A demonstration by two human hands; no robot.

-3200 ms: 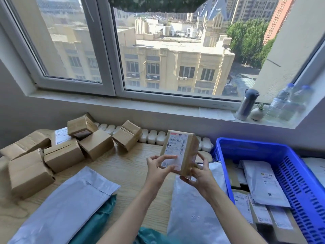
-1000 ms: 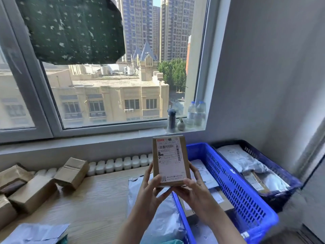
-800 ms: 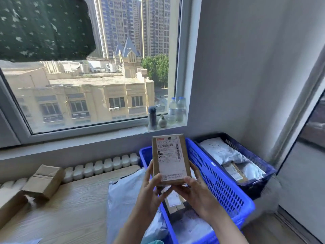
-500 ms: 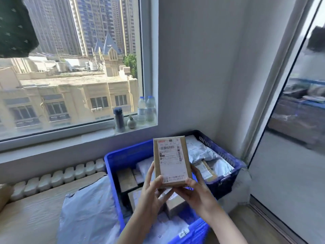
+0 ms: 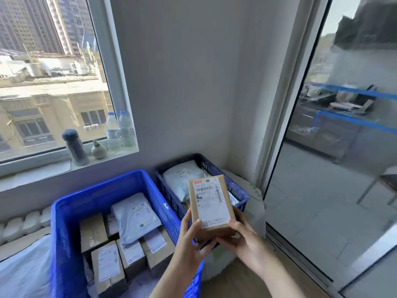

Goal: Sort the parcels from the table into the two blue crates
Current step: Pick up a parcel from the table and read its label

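A small brown cardboard parcel (image 5: 211,204) with a white shipping label stands upright in both my hands. My left hand (image 5: 192,240) grips its lower left edge, and my right hand (image 5: 242,239) holds its lower right corner from below. The parcel hangs above the gap between the two crates. The bright blue crate (image 5: 64,222) at lower left holds several brown boxes and grey mailer bags. The darker blue crate (image 5: 240,193) behind the parcel holds white mailer bags; the parcel hides part of it.
A grey mailer bag (image 5: 19,274) lies on the wooden table at the lower left. On the windowsill stand a grey flask (image 5: 75,147), a small vase (image 5: 98,149) and two water bottles (image 5: 119,132). A glass sliding door (image 5: 335,147) fills the right side.
The view has swung right, away from the table's boxes toward both crates. The parcel, still held in both hands, has moved right and now hangs over the darker crate's near edge.
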